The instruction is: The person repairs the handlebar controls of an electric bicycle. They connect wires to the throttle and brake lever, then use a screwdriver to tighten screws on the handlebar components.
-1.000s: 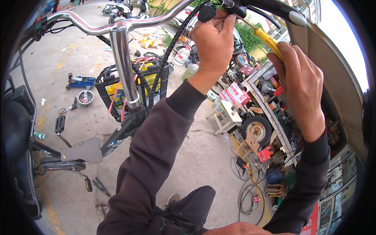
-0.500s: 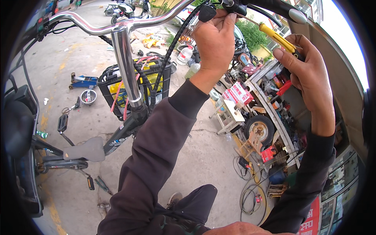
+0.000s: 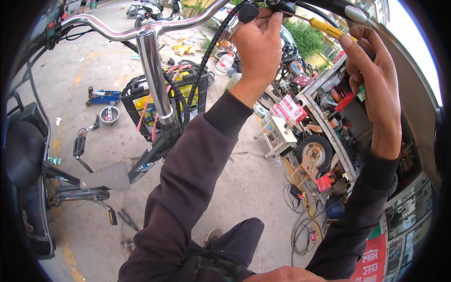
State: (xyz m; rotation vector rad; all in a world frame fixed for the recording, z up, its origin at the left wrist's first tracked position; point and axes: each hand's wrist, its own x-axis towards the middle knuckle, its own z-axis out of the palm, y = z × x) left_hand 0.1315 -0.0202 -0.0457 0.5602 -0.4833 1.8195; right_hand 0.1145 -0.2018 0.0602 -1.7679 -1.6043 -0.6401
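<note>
An electric bicycle stands in front of me, its chrome handlebar (image 3: 117,33) running across the top of the view above a chrome stem (image 3: 152,75). My left hand (image 3: 258,42) grips the handlebar at a black control (image 3: 248,11) near the right grip. My right hand (image 3: 371,80) holds a yellow-handled screwdriver (image 3: 329,29), its shaft pointing left toward that control. A black cable (image 3: 206,66) drops from the control down to the front basket.
A black front basket (image 3: 141,101) holds yellow items and red cables. The saddle (image 3: 21,150) and a pedal (image 3: 112,216) lie at lower left. A blue floor jack (image 3: 101,96), pliers (image 3: 127,218), a white stool (image 3: 277,136), a small wheel (image 3: 314,150) and cluttered shelves (image 3: 338,103) surround me.
My right hand has risen and shifted right, turning the screwdriver so its tip reaches the handlebar control. My left hand stays on the handlebar.
</note>
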